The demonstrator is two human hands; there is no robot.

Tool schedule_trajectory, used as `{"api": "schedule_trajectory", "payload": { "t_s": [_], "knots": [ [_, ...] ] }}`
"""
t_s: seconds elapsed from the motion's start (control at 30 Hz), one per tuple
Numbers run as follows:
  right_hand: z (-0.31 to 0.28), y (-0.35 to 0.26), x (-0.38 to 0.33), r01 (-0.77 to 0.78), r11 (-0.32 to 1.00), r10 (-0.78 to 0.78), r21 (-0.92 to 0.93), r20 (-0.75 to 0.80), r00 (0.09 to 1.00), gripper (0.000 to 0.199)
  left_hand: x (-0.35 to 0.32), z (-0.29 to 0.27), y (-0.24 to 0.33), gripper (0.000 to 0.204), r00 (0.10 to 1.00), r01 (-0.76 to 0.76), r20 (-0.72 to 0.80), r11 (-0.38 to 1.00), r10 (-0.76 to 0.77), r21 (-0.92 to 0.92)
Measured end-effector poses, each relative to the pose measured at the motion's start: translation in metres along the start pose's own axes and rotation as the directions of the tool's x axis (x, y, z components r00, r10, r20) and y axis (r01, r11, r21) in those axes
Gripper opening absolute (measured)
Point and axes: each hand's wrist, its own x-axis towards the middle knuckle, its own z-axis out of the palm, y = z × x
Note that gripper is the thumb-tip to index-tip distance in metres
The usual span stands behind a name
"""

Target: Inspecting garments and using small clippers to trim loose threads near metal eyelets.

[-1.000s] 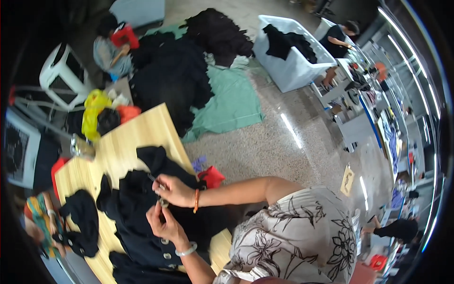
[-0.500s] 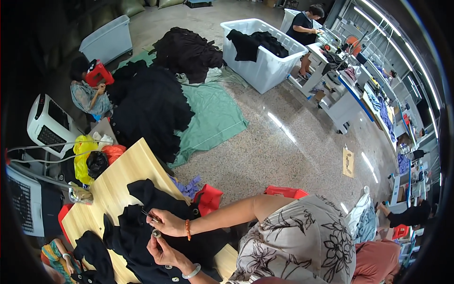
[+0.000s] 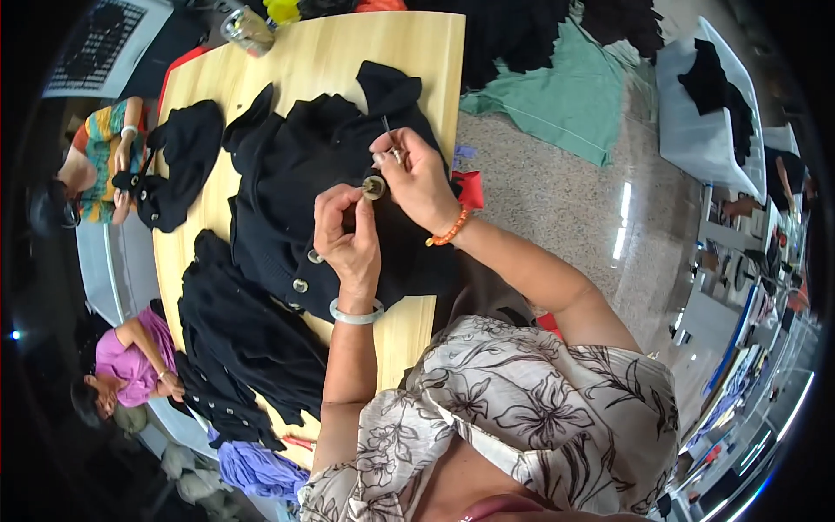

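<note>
A black knitted garment point(image 3: 304, 174) with round buttons lies spread over the wooden table in front of me. My left hand point(image 3: 346, 230), a pale bangle on its wrist, pinches a round brownish button point(image 3: 374, 187) between thumb and fingertips, just above the cloth. Close beside it, my right hand point(image 3: 422, 183), with an orange bead bracelet, is closed around a thin, pointed metal tool point(image 3: 386, 124). Its dark tip sticks out past the fingers; the grip is mostly hidden. More buttons point(image 3: 300, 285) show on the garment below my left wrist.
Other black garments point(image 3: 235, 322) lie on the wooden table point(image 3: 417, 43). Two people sit along its left side, handling black pieces. A jar point(image 3: 248, 30) stands at the far edge. Beyond lie a green cloth point(image 3: 565, 96) and a white bin point(image 3: 709, 122).
My view has swung, so the table now sits more central and the people at its left show more fully. Both hands stay close together, still holding the button and the pointed tool.
</note>
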Motion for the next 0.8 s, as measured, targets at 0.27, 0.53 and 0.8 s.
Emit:
{"api": "schedule_trajectory", "payload": {
  "t_s": [0.27, 0.53, 0.8],
  "knots": [
    [-0.01, -0.006, 0.001, -0.012, 1.0, 0.013, -0.01, 0.14, 0.99, 0.013, -0.004, -0.005, 0.006, 0.005, 0.955, 0.292, 0.078, 0.867, -0.285, -0.405],
    [-0.054, -0.055, -0.042, -0.05, 0.901, 0.206, -0.43, 0.325, 0.923, 0.024, 0.0, -0.013, -0.003, 0.008, 0.933, 0.352, 0.112, 0.799, -0.343, -0.488],
    [-0.031, -0.035, -0.035, -0.296, 0.904, 0.416, -0.308, 0.475, 0.776, 0.027, 0.005, -0.01, 0.001, 0.007, 0.927, 0.373, 0.158, 0.785, -0.341, -0.495]
  ]
}}
